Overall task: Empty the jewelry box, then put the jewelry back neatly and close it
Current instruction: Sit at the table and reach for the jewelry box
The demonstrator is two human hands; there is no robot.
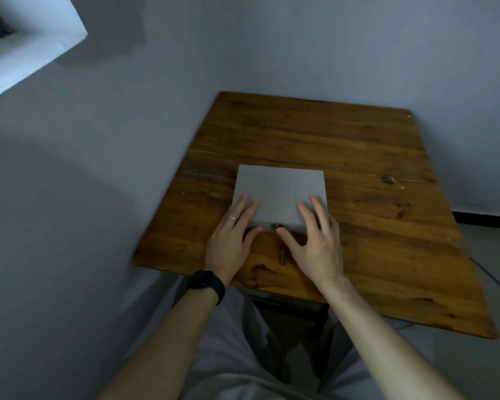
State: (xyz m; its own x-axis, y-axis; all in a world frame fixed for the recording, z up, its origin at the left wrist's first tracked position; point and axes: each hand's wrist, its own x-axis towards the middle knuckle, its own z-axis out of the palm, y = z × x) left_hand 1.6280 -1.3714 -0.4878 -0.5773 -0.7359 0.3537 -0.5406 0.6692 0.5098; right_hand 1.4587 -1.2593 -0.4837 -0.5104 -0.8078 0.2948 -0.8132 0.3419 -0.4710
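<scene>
A grey jewelry box (pixel 279 189) lies closed on the wooden table (pixel 358 157), near its front edge. A small brass clasp (pixel 277 225) shows at the middle of the box's front. My left hand (pixel 231 241) rests on the lid's front left corner with straight fingers, thumb at the front face. My right hand (pixel 315 238) lies on the front right corner, fingers spread on the lid, thumb tip just below the clasp. No jewelry is in view.
The table stands in a corner, with grey walls (pixel 127 154) close on its left and behind it. A window ledge (pixel 26 53) is high at the left. My legs in light trousers (pixel 228 342) are under the table's front edge.
</scene>
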